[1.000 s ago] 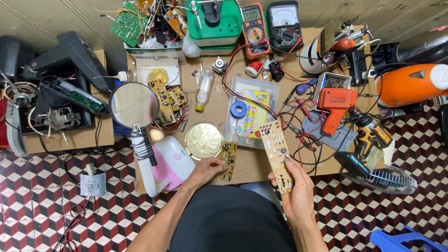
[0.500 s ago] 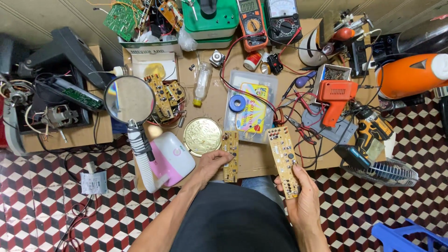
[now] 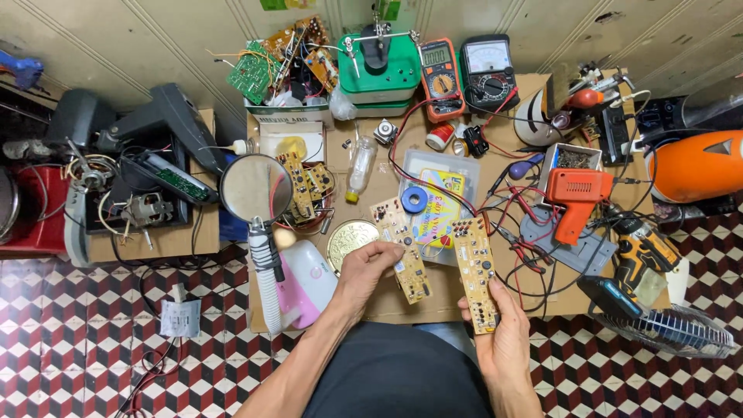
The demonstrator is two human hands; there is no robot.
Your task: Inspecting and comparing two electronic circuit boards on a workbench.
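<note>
The right hand (image 3: 503,340) pinches the lower end of a long circuit board (image 3: 475,271), and the left hand (image 3: 370,267) pinches a second circuit board (image 3: 402,248) by its edge, both raised above the worktop (image 3: 387,186). Either could slip, or snag the red wires (image 3: 511,213) just beyond, near the blue tape roll (image 3: 415,200).
</note>
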